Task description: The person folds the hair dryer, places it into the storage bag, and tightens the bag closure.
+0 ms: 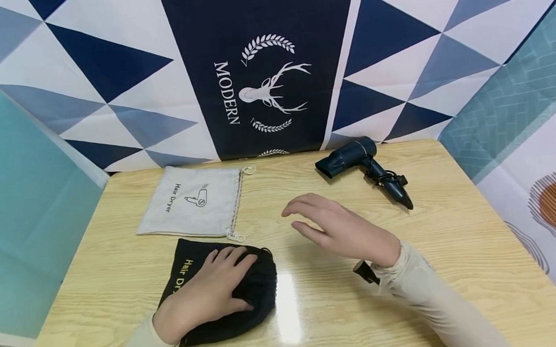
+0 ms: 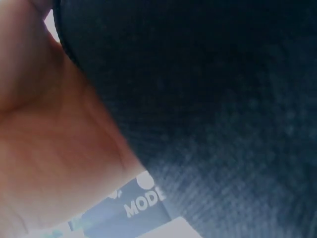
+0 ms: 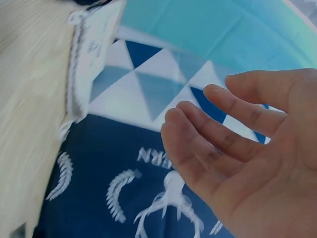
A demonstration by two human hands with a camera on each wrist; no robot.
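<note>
A black drawstring bag with yellow "Hair Dryer" lettering lies at the front left of the table. My left hand rests on top of it, fingers spread and thumb apart; dark fabric fills most of the left wrist view. The undersides of those fingertips are hidden. Over the middle of the table my right hand hovers with nothing in it, its fingers loosely bent. A dark folding-style hair dryer lies beyond it at the back right, its cord bundled at the handle.
Behind the black bag, a light grey drawstring bag printed "Hair Dryer" lies flat. The wooden table meets a patterned backdrop at its rear edge. A small dark object shows at the right wrist.
</note>
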